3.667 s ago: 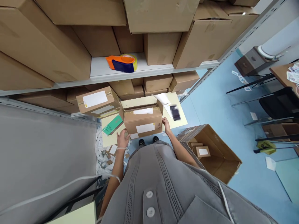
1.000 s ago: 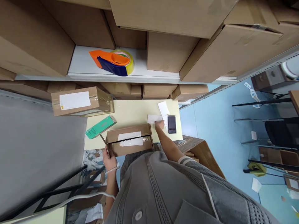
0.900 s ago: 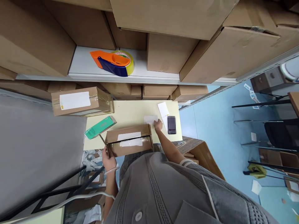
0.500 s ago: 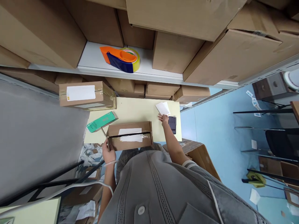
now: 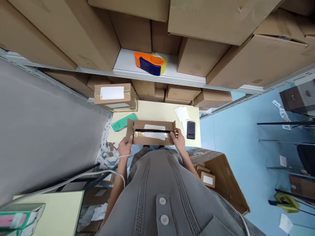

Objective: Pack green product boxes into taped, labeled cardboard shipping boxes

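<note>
A brown cardboard box with a white label and shiny tape lies at the table's front edge. Its top is slit along the middle, leaving a dark gap. My left hand grips the box's left end, where a flap stands out. At the right end, my right hand holds the box by its corner, thumb on top. Behind the box on the left lies a long green box. White papers and a dark phone lie to the right of my right hand.
A labelled carton stands at the table's back left. Above, a shelf holds large cartons and an orange and blue tape dispenser. A big open carton with small boxes inside stands on the floor at right.
My right hand has left the white papers and taken hold of the box's right end. The left hand stays on the left end. The view has shifted.
</note>
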Motion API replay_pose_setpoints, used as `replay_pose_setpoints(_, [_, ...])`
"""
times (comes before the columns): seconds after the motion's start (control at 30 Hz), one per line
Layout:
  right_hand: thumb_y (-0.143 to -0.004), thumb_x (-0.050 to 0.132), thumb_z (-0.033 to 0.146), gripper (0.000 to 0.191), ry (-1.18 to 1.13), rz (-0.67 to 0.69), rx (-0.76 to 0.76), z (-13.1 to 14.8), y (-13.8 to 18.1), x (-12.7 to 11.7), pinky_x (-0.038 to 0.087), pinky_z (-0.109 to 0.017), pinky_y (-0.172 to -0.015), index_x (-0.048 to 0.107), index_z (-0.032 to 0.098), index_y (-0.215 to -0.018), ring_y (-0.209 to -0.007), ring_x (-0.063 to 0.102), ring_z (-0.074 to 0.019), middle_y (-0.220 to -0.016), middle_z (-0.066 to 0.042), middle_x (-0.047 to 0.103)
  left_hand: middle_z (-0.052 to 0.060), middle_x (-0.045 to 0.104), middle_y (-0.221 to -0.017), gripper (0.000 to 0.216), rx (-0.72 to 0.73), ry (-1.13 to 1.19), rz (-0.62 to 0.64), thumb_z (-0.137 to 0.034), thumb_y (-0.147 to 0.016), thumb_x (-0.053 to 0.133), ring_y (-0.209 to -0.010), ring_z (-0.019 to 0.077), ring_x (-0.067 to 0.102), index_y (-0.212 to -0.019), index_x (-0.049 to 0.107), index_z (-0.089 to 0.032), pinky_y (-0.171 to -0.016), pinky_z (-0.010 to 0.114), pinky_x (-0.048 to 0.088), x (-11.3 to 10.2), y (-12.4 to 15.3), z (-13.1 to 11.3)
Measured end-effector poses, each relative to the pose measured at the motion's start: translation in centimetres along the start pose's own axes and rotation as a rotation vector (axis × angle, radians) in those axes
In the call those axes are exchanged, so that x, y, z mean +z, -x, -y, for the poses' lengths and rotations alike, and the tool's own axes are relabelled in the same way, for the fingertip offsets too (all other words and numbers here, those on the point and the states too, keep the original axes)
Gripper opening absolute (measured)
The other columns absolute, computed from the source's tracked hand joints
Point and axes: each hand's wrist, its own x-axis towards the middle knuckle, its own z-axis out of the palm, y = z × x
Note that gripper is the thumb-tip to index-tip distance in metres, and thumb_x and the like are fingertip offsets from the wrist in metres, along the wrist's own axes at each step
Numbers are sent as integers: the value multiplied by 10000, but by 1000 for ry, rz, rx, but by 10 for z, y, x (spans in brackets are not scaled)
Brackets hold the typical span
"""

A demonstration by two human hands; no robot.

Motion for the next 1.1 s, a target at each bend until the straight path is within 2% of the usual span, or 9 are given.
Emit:
replay_pose_setpoints(0.2, [-830,430,380,485,-83,-182,-66,-5,-27,1,487,-360,-865,565,158,-1239,-979,624,-240,-1088,-102,691,133,747,-914,357,57,274,23,-464,-814,586,-1014,312,673,-873,699,-131,-850,380,523,3,-39,-18])
replay_pose_setpoints(0.33, [-826,417,363,477,-140,-254,-44,0,-37,5,491,-380,-874,566,162,-1232,-994,621,-247,-1096,-111,687,158,728,-1041,362,202,334,46,-404,-832,590,-1062,296,667,-1032,681,-115,-932,403,516,1,-56,-23])
replay_pose_setpoints(0.4, [-821,442,358,486,-77,-335,-40,7,-30,5,482,-404,-896,551,144,-1243,-1030,612,-265,-1164,-146,656,187,682,-1154,469,315,282,-44,-402,-843,590,-1095,302,646,-1196,614,-94,-962,433,499,-8,-52,-24])
replay_pose_setpoints(0.5, [-846,477,351,508,111,-571,-137,26,-10,3,419,-447,-981,501,118,-1297,-1178,534,-305,-1286,-196,566,208,573,-1316,572,557,127,-355,-418,-891,542,-1253,326,527,-1369,490,-109,-1048,489,417,-23,-28,-32])
replay_pose_setpoints(0.57, [-906,429,330,448,200,-657,-256,43,4,4,389,-448,-1005,487,137,-1306,-1216,498,-300,-1285,-182,557,180,584,-1303,459,774,20,-375,-357,-948,457,-1264,295,513,-1354,517,-152,-1081,462,384,-25,-10,-43])
replay_pose_setpoints(0.67, [-968,341,269,338,306,-480,-449,66,14,17,413,-401,-959,536,171,-1225,-1116,546,-261,-1177,-140,613,123,620,-1274,389,1116,-199,-82,-273,-966,417,-1239,245,536,-1327,546,-207,-1116,421,355,-9,5,-63])
replay_pose_setpoints(0.77, [-959,398,226,295,536,-147,-577,79,12,40,411,-393,-946,569,188,-1197,-1077,559,-259,-1144,-123,631,149,588,-1329,441,1169,-408,84,-232,-913,512,-1292,283,495,-1349,520,-166,-1172,514,255,15,-2,-76])
replay_pose_setpoints(0.93, [-853,637,214,465,828,77,-547,75,4,60,291,-460,-1091,520,154,-1299,-1253,476,-297,-1282,-150,567,137,628,-1208,463,1161,-560,114,-159,-851,559,-1174,291,557,-1313,528,-171,-1169,624,168,28,-20,-78])
replay_pose_setpoints(1.1, [-925,571,312,419,807,31,-488,70,9,43,274,-455,-1105,522,173,-1318,-1187,524,-280,-1222,-146,587,118,626,-1071,347,1234,-550,19,-59,-882,392,-1062,263,573,-1130,604,-178,-1150,587,213,20,-7,-77])
